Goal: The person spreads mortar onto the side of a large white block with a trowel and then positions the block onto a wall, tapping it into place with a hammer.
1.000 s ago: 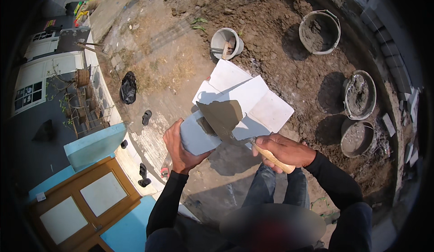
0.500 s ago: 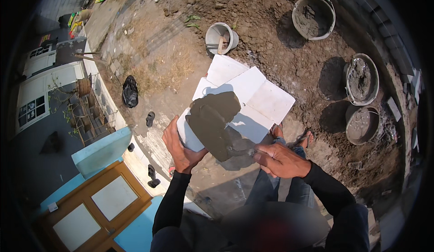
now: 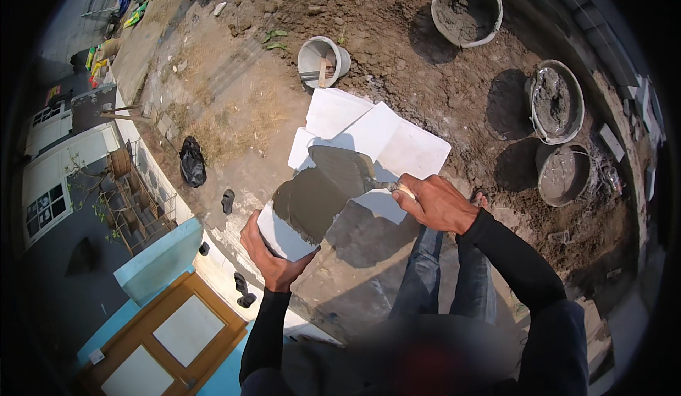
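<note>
In my left hand (image 3: 273, 261) is a white tile (image 3: 281, 235), gripped by its near edges and held up in front of me. Grey wet mortar (image 3: 308, 201) covers much of its face, leaving the near-left strip bare. My right hand (image 3: 440, 204) closes round the handle of a trowel (image 3: 343, 172), whose mortar-coated blade lies at the tile's far edge, against the mortar. Beneath, on the ground, several white tiles (image 3: 415, 151) lie overlapping. The trowel and held tile partly hide them.
A grey bucket (image 3: 343, 61) holding tools stands beyond the tiles. To the right are three mortar buckets, one far (image 3: 466, 43), one middle (image 3: 579, 112) and one nearer (image 3: 543, 172), on rough soil. A black bag (image 3: 191, 162) and sandals (image 3: 240, 282) lie left, near a wooden door (image 3: 213, 314).
The trowel has moved from the mortar's near right side to the tile's far edge. The mortar lies flatter, baring a near strip. My left hand and tile have shifted slightly nearer and left.
</note>
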`<state>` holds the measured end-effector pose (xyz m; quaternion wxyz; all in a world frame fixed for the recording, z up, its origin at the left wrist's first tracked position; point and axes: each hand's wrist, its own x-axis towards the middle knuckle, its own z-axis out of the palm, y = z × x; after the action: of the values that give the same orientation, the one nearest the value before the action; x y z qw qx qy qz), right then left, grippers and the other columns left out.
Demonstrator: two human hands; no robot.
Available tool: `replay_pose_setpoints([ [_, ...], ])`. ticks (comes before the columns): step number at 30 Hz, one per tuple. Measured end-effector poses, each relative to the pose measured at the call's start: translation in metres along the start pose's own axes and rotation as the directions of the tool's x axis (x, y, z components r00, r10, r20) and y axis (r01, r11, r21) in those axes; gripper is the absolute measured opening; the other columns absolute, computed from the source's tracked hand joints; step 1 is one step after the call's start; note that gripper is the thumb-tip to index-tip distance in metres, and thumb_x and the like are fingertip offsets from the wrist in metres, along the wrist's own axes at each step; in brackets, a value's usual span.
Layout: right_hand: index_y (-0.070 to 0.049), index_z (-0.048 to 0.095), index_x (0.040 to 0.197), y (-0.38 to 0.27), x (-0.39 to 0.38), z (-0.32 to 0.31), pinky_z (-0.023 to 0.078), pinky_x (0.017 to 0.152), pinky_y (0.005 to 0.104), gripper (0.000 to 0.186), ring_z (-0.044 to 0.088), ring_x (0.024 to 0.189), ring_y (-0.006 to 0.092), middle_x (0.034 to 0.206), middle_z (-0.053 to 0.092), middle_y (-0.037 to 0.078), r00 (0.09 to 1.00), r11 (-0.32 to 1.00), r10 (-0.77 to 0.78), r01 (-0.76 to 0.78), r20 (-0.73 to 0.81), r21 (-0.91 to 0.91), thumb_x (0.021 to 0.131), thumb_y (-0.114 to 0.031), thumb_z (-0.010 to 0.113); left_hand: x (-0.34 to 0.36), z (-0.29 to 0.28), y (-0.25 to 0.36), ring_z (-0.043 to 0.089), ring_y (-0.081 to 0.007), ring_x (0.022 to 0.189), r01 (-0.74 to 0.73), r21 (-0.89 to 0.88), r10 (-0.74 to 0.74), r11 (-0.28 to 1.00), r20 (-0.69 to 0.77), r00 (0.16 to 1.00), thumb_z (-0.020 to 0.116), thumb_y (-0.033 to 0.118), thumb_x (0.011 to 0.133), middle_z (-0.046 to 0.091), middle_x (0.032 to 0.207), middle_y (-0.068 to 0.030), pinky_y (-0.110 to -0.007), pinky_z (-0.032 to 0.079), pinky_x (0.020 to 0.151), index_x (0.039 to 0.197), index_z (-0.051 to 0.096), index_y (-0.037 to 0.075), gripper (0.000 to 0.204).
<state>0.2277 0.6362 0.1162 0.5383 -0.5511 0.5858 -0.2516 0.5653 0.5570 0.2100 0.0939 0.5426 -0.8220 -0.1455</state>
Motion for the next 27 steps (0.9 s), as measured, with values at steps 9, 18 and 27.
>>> replay_pose_setpoints([
  [9,0.001,0.06,0.096,0.081,0.059,0.037,0.045,0.062,0.0474,0.047,0.058,0.059,0.0362,0.061,0.056,0.021,0.995,0.984,0.095,-0.092,-0.01,0.153,0.105,-0.043,0.045,-0.014,0.001,-0.019,0.046,-0.0296,0.129,0.164,-0.183,-0.166,0.969,0.004,0.986,0.093,0.024,0.045,0.043,0.14,-0.0124,-0.046,0.039,0.111,0.154,0.028,0.005,0.128],
  [18,0.0,0.062,0.094,0.162,0.086,0.069,0.052,0.065,0.0401,0.057,0.066,0.063,0.0207,0.066,0.064,0.011,0.936,0.87,0.327,-0.353,0.133,0.344,0.103,-0.053,0.043,-0.02,-0.003,-0.034,0.048,-0.0296,0.126,0.144,-0.222,-0.151,0.964,-0.015,0.988,0.093,0.022,0.044,0.044,0.139,-0.0128,-0.045,0.04,0.11,0.153,0.027,0.006,0.129],
  [27,-0.001,0.065,0.118,0.22,-0.051,0.015,0.055,0.071,0.0434,0.065,0.069,0.064,0.0292,0.085,0.07,0.02,0.759,0.752,0.583,-0.64,0.291,0.161,0.101,-0.057,0.037,0.003,0.014,0.004,0.042,-0.0376,0.132,0.108,-0.169,-0.105,0.98,0.028,0.994,0.091,0.019,0.05,0.042,0.144,-0.0191,-0.051,0.033,0.113,0.153,0.031,0.003,0.12],
])
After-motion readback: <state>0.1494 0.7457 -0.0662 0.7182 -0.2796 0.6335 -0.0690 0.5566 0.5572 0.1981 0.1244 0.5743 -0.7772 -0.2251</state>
